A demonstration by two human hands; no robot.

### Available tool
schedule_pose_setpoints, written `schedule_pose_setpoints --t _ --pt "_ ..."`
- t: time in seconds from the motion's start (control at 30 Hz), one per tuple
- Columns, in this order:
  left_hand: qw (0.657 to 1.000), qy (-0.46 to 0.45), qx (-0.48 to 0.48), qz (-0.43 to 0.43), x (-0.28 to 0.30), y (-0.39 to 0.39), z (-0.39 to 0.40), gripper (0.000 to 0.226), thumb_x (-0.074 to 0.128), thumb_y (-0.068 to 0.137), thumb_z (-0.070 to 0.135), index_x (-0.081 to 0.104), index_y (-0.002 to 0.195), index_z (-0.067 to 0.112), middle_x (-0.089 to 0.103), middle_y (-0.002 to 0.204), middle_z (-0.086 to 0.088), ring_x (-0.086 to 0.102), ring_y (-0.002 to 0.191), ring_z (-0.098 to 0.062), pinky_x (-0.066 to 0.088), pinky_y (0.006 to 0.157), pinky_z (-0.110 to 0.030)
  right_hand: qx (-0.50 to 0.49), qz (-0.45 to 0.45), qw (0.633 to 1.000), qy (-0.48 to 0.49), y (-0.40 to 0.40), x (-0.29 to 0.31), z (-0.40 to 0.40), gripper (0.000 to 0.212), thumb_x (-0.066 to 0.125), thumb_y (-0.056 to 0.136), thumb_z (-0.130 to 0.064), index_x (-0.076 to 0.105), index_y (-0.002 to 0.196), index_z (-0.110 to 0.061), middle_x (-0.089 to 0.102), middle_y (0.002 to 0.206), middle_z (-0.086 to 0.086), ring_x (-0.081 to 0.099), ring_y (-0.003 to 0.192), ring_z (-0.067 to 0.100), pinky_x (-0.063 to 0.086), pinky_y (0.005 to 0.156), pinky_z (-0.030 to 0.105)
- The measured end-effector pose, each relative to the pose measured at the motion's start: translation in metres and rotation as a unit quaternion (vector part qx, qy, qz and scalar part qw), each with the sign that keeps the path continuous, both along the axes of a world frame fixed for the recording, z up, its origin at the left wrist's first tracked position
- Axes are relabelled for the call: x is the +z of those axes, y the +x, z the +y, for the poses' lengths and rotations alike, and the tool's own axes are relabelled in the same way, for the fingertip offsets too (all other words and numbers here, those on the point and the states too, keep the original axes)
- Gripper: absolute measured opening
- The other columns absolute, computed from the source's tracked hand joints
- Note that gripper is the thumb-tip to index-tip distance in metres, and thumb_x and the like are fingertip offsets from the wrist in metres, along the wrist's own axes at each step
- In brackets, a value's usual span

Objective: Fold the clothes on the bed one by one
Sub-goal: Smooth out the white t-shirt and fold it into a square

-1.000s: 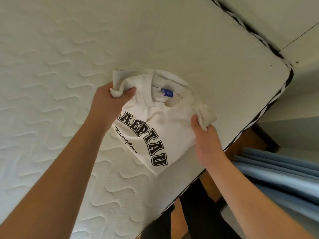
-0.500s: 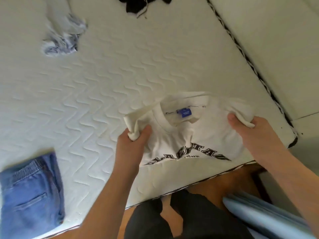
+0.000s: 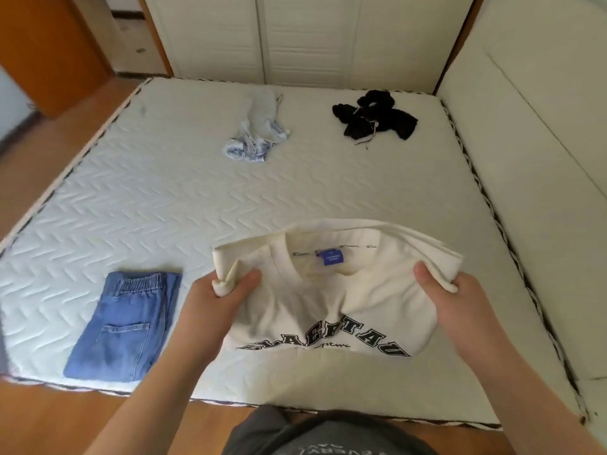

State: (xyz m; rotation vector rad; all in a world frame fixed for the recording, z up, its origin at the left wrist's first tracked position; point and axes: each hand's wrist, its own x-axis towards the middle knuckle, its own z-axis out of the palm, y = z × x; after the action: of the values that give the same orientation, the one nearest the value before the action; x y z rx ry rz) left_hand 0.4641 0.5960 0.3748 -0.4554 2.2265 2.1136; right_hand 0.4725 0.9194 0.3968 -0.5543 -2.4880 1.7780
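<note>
Sweatshirt [image 3: 331, 300] folded, shoulder corners pinched between thumb and curled fingers of left hand [image 3: 213, 298], right hand [image 3: 460, 300].

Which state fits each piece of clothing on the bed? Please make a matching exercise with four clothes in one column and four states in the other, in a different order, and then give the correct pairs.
Things:
1. cream sweatshirt
2. blue jeans
3. black garment
4. pale blue and white garment

States:
A. crumpled at the far right of the mattress
B. held at both shoulders by the left hand and the right hand
C. folded flat near the front left edge
D. crumpled near the far middle

Pairs: 1-B, 2-C, 3-A, 4-D
</note>
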Motion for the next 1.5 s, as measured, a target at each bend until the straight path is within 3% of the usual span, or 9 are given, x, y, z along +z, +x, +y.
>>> schedule_pose_setpoints --t 0.2,0.33,0.53,0.63,0.87,0.97,1.27,1.4,1.5 --pt "0.993 -0.038 0.116 -0.003 0.025 0.044 -0.032 0.052 0.084 0.070 0.046 0.061 0.080 0.001 0.060 0.065 -0.005 0.054 0.058 -0.013 0.042 0.050 -0.023 0.107 0.021 0.993 -0.041 -0.030 0.005 -0.036 0.031 0.067 0.074 -0.057 0.073 0.080 -0.028 0.073 0.074 -0.003 0.062 0.064 0.008 0.045 0.063 0.031" --pt "0.981 -0.036 0.189 -0.036 0.027 0.088 -0.063 0.053 0.082 0.060 0.060 0.070 0.087 0.015 0.074 0.090 -0.016 0.072 0.087 -0.033 0.055 0.087 -0.057 0.200 0.015 0.979 -0.047 -0.043 0.002 -0.081 0.041 0.071 0.072 -0.064 0.070 0.080 -0.023 0.072 0.073 0.008 0.059 0.066 0.009 0.043 0.064 0.033" --pt "0.957 -0.041 0.279 -0.064 0.026 0.146 -0.111 0.049 0.080 0.064 0.061 0.073 0.086 0.018 0.076 0.090 -0.011 0.072 0.090 -0.034 0.052 0.089 -0.061 0.293 0.011 0.955 -0.033 -0.032 -0.006 -0.161 0.057 0.062 0.068 -0.073 0.066 0.089 -0.020 0.067 0.092 0.024 0.061 0.071 0.017 0.043 0.070 0.035" --pt "0.950 -0.035 0.304 -0.063 0.023 0.171 -0.134 0.051 0.077 0.066 0.062 0.071 0.086 0.015 0.075 0.091 -0.013 0.071 0.092 -0.035 0.052 0.091 -0.060 0.330 0.006 0.944 -0.022 -0.020 -0.014 -0.198 0.043 0.065 0.084 -0.059 0.067 0.090 -0.016 0.066 0.096 0.023 0.068 0.083 0.037 0.044 0.071 0.036" --pt "0.964 -0.029 0.262 -0.034 0.021 0.229 -0.214 0.066 0.074 0.073 0.062 0.064 0.094 0.000 0.068 0.092 -0.024 0.069 0.081 -0.027 0.051 0.076 -0.043 0.364 -0.007 0.931 -0.025 0.017 -0.011 -0.297 0.058 0.063 0.076 -0.061 0.067 0.089 -0.005 0.065 0.097 0.026 0.069 0.083 0.037 0.042 0.070 0.034" --pt "0.963 -0.019 0.266 -0.036 0.017 0.254 -0.252 0.066 0.073 0.074 0.062 0.064 0.094 0.000 0.066 0.094 -0.027 0.068 0.083 -0.029 0.051 0.078 -0.044 0.383 -0.022 0.923 -0.030 0.033 -0.010 -0.343 0.060 0.061 0.073 -0.064 0.067 0.086 -0.005 0.064 0.097 0.029 0.063 0.073 0.021 0.041 0.069 0.034" --pt "0.914 -0.004 0.403 -0.045 0.017 0.306 -0.335 0.038 0.074 0.077 0.052 0.071 0.091 0.016 0.075 0.094 -0.010 0.073 0.090 -0.028 0.057 0.081 -0.045 0.466 -0.045 0.883 -0.037 0.055 -0.005 -0.460 0.055 0.065 0.071 -0.063 0.070 0.087 -0.011 0.066 0.095 0.026 0.058 0.076 0.014 0.044 0.073 0.034" --pt "0.886 -0.009 0.460 -0.062 0.014 0.317 -0.356 0.026 0.073 0.084 0.044 0.072 0.088 0.019 0.076 0.088 -0.006 0.074 0.082 -0.022 0.057 0.062 -0.025 0.498 -0.047 0.865 -0.049 0.049 -0.009 -0.506 0.035 0.065 0.069 -0.063 0.074 0.087 -0.035 0.076 0.083 -0.002 0.067 0.079 0.009 0.049 0.078 0.035" --pt "0.868 -0.025 0.491 -0.078 0.013 0.318 -0.371 0.022 0.069 0.087 0.043 0.073 0.090 0.022 0.076 0.087 0.000 0.073 0.078 -0.013 0.051 0.058 -0.020 0.517 -0.051 0.853 -0.050 0.036 -0.018 -0.539 0.036 0.065 0.072 -0.060 0.074 0.091 -0.030 0.076 0.088 -0.008 0.069 0.088 0.009 0.050 0.083 0.035"
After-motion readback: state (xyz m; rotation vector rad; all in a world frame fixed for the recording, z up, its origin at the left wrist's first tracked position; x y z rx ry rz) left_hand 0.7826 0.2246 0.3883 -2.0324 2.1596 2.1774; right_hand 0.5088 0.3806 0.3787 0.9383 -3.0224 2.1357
